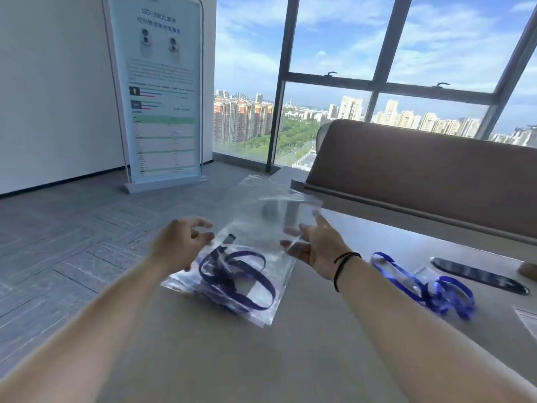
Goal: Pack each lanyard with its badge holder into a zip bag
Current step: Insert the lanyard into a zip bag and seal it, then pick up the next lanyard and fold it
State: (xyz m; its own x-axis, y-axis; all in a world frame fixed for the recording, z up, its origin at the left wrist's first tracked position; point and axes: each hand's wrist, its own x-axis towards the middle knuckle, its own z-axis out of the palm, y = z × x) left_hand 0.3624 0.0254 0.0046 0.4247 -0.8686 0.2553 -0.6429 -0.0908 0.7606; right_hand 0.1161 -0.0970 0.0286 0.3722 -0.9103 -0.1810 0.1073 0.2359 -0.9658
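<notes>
A clear zip bag (261,228) lies at the left edge of the beige table (290,359), its upper part raised. Inside it is a coiled dark blue lanyard (241,283) with a badge holder, mostly hidden among the loops. My left hand (180,242) is at the bag's left edge, its curled fingers and thumb pinching the plastic. My right hand (316,245) holds the bag's right side, some fingers showing through the plastic and the index finger pointing up. A second blue lanyard (444,295) with a clear badge holder (424,274) lies loose on the table to the right.
A black flat object (479,274) lies at the far right, with part of another person's hand (529,270) beside it. A corner of another clear bag (527,318) shows at the right edge. A brown divider panel (421,170) bounds the table's far side. Floor lies left.
</notes>
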